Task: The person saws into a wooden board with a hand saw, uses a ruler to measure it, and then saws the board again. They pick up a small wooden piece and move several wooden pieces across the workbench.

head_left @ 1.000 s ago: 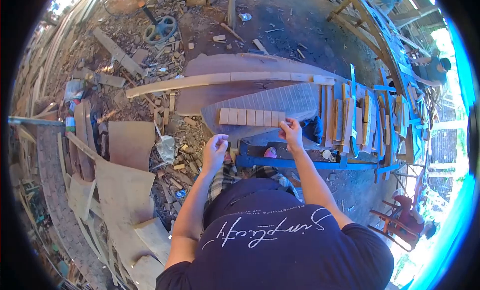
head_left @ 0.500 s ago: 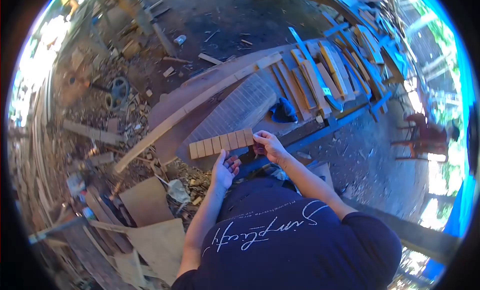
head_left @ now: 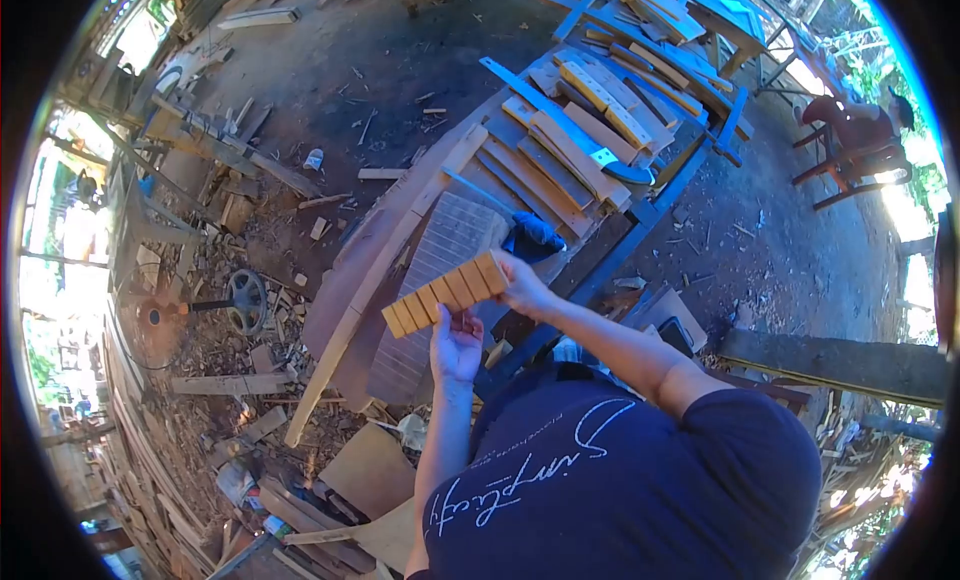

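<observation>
A short wooden strip (head_left: 445,294), marked across by evenly spaced dark lines or grooves, is held in front of me above the workbench. It slants, with its right end higher. My right hand (head_left: 522,285) is closed around that right end, and some of the fingers are hidden behind it. Under the near edge is my left hand (head_left: 459,345), its thumb against the wood and its fingers curled below. Beneath the strip lies a wide board (head_left: 455,235) with similar parallel lines. A dark blue cloth (head_left: 537,235) sits beside that board.
Several wood pieces (head_left: 560,170) are stacked at the bench's far end, with a handsaw (head_left: 612,164) on them. A long batten (head_left: 385,280) runs along the bench's left side. Scraps and a handwheel (head_left: 247,301) are at left; a red chair (head_left: 850,145) stands at right.
My view has swung, so the bench and surroundings appear shifted. The strip has been tilted, its right end rising and more of its face showing. Both hands stay at it.
</observation>
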Demonstrator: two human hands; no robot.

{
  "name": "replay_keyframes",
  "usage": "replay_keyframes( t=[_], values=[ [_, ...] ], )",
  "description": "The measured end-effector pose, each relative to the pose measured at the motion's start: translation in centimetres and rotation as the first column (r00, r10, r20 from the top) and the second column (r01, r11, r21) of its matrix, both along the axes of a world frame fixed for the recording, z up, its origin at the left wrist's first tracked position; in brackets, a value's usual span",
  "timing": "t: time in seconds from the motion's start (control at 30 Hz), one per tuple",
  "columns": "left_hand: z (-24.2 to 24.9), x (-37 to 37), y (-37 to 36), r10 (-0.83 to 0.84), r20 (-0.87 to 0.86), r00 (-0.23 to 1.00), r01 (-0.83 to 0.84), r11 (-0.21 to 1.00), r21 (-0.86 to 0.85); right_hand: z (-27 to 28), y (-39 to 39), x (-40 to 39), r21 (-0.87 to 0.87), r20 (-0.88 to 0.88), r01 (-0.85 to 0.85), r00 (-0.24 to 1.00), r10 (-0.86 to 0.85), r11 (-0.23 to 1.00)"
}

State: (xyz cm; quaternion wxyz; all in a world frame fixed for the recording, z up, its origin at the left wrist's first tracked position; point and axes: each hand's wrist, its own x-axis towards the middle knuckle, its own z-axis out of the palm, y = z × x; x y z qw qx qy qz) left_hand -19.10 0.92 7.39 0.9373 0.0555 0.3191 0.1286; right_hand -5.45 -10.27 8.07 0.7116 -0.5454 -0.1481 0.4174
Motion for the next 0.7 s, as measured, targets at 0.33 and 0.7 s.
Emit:
replay_keyframes(
  t=[0.33, 0.7],
  values=[
    [-0.4, 1.6, 0.0, 0.008, -0.075, 0.997, -0.008, 1.000, -0.003, 0.3, -1.2, 5.4, -0.017, -0.344, -0.043, 0.938, 0.034, 0.999],
    [0.1, 2.8, 1.3, 0.172, -0.113, 0.978, -0.171, 0.985, 0.019, 1.3, -0.6, 4.0, 0.187, -0.499, -0.094, 0.848, 0.177, 0.978]
  ],
)
